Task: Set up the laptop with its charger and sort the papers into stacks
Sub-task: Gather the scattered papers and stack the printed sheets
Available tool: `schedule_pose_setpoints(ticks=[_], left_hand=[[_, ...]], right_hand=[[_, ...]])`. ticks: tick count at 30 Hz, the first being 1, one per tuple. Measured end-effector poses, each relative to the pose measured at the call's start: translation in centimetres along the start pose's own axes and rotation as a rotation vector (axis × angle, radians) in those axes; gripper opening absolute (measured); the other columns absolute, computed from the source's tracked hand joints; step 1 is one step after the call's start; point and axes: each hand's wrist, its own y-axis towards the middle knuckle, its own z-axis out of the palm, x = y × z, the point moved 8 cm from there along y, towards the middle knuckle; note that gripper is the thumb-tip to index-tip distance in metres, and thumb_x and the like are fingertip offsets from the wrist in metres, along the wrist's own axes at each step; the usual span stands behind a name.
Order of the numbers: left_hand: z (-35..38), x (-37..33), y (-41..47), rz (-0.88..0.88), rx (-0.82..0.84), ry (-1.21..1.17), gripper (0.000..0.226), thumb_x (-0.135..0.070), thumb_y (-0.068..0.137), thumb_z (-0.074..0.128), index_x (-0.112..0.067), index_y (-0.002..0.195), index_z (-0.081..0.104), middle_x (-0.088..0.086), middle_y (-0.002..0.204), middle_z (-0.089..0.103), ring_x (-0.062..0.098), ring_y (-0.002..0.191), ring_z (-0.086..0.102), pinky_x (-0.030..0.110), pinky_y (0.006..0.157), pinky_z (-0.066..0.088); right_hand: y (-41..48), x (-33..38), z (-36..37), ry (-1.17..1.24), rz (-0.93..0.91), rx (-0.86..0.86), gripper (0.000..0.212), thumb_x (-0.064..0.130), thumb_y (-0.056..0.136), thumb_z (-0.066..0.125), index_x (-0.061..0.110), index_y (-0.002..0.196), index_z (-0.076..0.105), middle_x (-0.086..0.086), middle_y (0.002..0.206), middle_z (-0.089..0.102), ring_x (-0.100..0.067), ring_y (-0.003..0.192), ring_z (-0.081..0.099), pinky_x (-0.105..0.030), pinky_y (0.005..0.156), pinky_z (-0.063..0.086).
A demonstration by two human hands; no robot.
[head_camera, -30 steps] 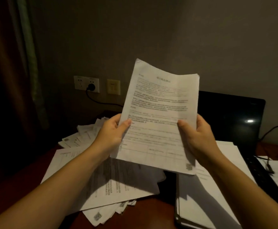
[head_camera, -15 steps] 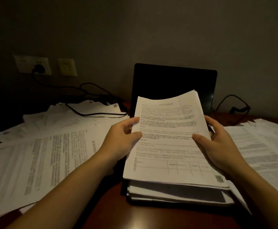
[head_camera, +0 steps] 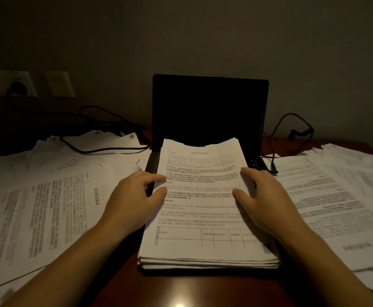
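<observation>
A thick stack of printed papers (head_camera: 205,218) lies on the keyboard deck of the open black laptop (head_camera: 209,111), whose screen is dark. My left hand (head_camera: 134,196) rests at the stack's left edge, thumb and fingertips touching the top sheet. My right hand (head_camera: 263,196) rests at the right edge, thumb on the top sheet and fingers along the side. A black charger cable (head_camera: 105,149) runs from the wall socket (head_camera: 15,85) over the papers on the left toward the laptop.
Loose printed sheets spread over the left of the wooden desk (head_camera: 48,207) and over the right (head_camera: 336,196). Another black cable (head_camera: 291,127) loops behind the laptop at the right. The wall stands close behind.
The sheets I held up in the air came down onto the stack on the laptop. Both hands now lie flat at its sides, and my view turned right and down.
</observation>
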Motion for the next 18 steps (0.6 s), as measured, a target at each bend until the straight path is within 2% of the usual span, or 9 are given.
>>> schedule_pose_setpoints(ticks=[3, 6, 7, 9, 11, 13, 14, 16, 18], left_hand=[[0.5, 0.0, -0.1, 0.018, 0.02, 0.068, 0.037, -0.038, 0.095, 0.064, -0.029, 0.13, 0.066, -0.013, 0.121, 0.06, 0.006, 0.107, 0.056, 0.024, 0.091, 0.048], [0.8, 0.4, -0.2, -0.001, 0.047, 0.138, 0.041, -0.043, 0.096, 0.061, -0.031, 0.135, 0.062, -0.013, 0.139, 0.055, 0.009, 0.127, 0.05, 0.034, 0.106, 0.044], [0.8, 0.4, -0.3, 0.0, 0.059, 0.132, 0.041, -0.043, 0.096, 0.061, -0.032, 0.135, 0.062, -0.015, 0.14, 0.056, 0.008, 0.128, 0.051, 0.035, 0.107, 0.045], [1.0, 0.2, -0.5, 0.016, 0.083, 0.09, 0.039, -0.043, 0.096, 0.06, -0.033, 0.134, 0.063, -0.021, 0.134, 0.061, 0.004, 0.119, 0.057, 0.032, 0.101, 0.051], [1.3, -0.1, -0.7, 0.034, 0.102, 0.073, 0.037, -0.041, 0.097, 0.059, -0.035, 0.134, 0.063, -0.027, 0.128, 0.061, -0.001, 0.107, 0.06, 0.021, 0.089, 0.053], [1.4, -0.4, -0.7, 0.054, 0.105, 0.083, 0.036, -0.04, 0.098, 0.059, -0.036, 0.133, 0.063, -0.028, 0.125, 0.061, -0.005, 0.097, 0.058, 0.01, 0.08, 0.045], [1.5, -0.5, -0.8, 0.063, 0.104, 0.094, 0.036, -0.04, 0.098, 0.058, -0.036, 0.134, 0.062, -0.028, 0.125, 0.061, -0.006, 0.096, 0.056, 0.009, 0.079, 0.041], [1.5, -0.5, -0.8, 0.054, 0.1, 0.145, 0.04, -0.045, 0.098, 0.055, -0.036, 0.138, 0.058, -0.027, 0.129, 0.057, -0.002, 0.108, 0.051, 0.018, 0.09, 0.042], [1.4, -0.4, -0.7, 0.027, 0.109, 0.24, 0.049, -0.056, 0.097, 0.05, -0.037, 0.143, 0.052, -0.019, 0.141, 0.054, 0.011, 0.129, 0.044, 0.036, 0.106, 0.039]], right_hand=[[0.0, 0.1, 0.4, -0.087, 0.014, 0.038, 0.051, 0.04, 0.098, 0.056, 0.025, 0.145, 0.044, 0.001, 0.136, 0.049, -0.017, 0.114, 0.054, -0.026, 0.086, 0.043], [-0.1, -0.1, 0.6, -0.176, 0.03, 0.052, 0.041, 0.043, 0.099, 0.051, 0.025, 0.136, 0.05, -0.001, 0.13, 0.051, -0.019, 0.113, 0.051, -0.031, 0.085, 0.047], [-0.1, -0.2, 0.8, -0.202, 0.034, 0.061, 0.038, 0.044, 0.099, 0.048, 0.025, 0.132, 0.051, 0.0, 0.127, 0.053, -0.019, 0.112, 0.05, -0.032, 0.085, 0.047], [0.0, -0.2, 1.4, -0.239, 0.032, 0.086, 0.032, 0.046, 0.1, 0.043, 0.026, 0.123, 0.053, 0.002, 0.116, 0.06, -0.018, 0.104, 0.05, -0.032, 0.08, 0.047], [-0.1, -0.1, 1.7, -0.282, 0.032, 0.11, 0.032, 0.048, 0.1, 0.04, 0.026, 0.119, 0.053, 0.003, 0.108, 0.061, -0.016, 0.099, 0.047, -0.032, 0.077, 0.046], [-0.2, 0.2, 1.8, -0.326, 0.026, 0.122, 0.035, 0.052, 0.1, 0.038, 0.027, 0.121, 0.051, 0.003, 0.109, 0.061, -0.019, 0.104, 0.047, -0.034, 0.081, 0.046], [-0.3, 0.4, 1.8, -0.344, 0.024, 0.126, 0.038, 0.053, 0.1, 0.037, 0.027, 0.124, 0.049, 0.002, 0.112, 0.061, -0.02, 0.107, 0.047, -0.035, 0.083, 0.045], [-0.4, 0.5, 1.9, -0.38, 0.031, 0.139, 0.042, 0.053, 0.099, 0.036, 0.027, 0.13, 0.044, 0.0, 0.122, 0.059, -0.023, 0.114, 0.046, -0.04, 0.09, 0.042], [-0.5, 0.6, 2.1, -0.405, 0.036, 0.151, 0.049, 0.055, 0.098, 0.034, 0.027, 0.138, 0.038, -0.002, 0.14, 0.049, -0.027, 0.13, 0.038, -0.046, 0.102, 0.036]])
